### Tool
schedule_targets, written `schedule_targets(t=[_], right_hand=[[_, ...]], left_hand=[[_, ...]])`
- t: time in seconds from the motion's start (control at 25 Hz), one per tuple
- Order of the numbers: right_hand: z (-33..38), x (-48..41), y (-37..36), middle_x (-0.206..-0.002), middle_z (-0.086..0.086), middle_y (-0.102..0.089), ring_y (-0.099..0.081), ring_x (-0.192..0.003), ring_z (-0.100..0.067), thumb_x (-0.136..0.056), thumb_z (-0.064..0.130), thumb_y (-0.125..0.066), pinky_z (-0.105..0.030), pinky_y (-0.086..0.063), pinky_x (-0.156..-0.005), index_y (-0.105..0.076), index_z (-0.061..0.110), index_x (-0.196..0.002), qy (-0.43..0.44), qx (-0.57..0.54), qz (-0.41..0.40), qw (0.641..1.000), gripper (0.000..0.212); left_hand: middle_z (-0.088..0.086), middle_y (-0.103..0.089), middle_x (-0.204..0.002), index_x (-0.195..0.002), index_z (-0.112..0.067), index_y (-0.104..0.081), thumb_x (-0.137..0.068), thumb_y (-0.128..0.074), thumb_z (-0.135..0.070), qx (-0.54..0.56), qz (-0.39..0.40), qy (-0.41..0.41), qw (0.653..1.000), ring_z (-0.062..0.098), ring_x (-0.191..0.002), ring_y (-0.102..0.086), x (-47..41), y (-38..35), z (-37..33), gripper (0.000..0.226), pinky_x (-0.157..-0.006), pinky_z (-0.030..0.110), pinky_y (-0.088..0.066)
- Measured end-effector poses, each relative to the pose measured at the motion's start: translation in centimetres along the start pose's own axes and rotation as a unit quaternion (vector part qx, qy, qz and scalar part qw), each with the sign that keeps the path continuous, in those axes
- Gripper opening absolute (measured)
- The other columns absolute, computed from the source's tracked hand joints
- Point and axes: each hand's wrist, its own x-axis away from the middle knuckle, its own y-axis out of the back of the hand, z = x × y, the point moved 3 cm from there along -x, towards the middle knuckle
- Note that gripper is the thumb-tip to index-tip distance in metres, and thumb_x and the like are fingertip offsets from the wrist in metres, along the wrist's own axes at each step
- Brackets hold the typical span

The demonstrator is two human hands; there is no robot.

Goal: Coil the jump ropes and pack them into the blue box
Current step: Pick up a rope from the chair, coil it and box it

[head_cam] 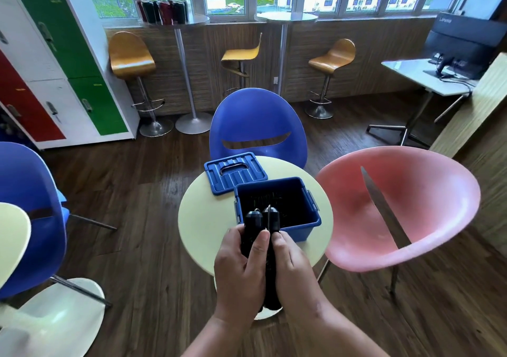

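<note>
A black jump rope [262, 220] with its two handles side by side is held upright just in front of the blue box [303, 226]. My left hand [241, 268] grips the handles from the left, thumb across them. From the right, my right hand [292, 267] holds the same bundle, and a thin loop of cord shows at the handle tips. The open box stands on a small round cream table [203, 219]; dark rope lies inside it, hard to make out. Its blue lid [236, 172] lies flat behind the box.
A blue chair [258, 126] stands behind the table, a pink chair [397, 208] close on the right, another blue chair [30, 211] on the left. Bar stools, high tables and coloured lockers line the back. Dark wood floor surrounds the table.
</note>
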Motion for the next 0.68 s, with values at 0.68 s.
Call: schedule_targets(t=[0.68], right_hand=[[0.3,0.1,1.3,-0.104,-0.008,-0.076,-0.075,-0.086,-0.024,-0.097,0.019,-0.064,-0.041,-0.061,-0.065,-0.067,0.017,-0.121,-0.052,-0.074,0.115,0.989,0.025]], left_hand=[[0.028,-0.076,-0.109,-0.1,-0.012,-0.082,-0.105,-0.051,-0.04,0.251,0.081,0.337,0.904,0.046,-0.103,-0.074,-1.8,1.7,1.5,0.042,-0.099,0.061,-0.055]])
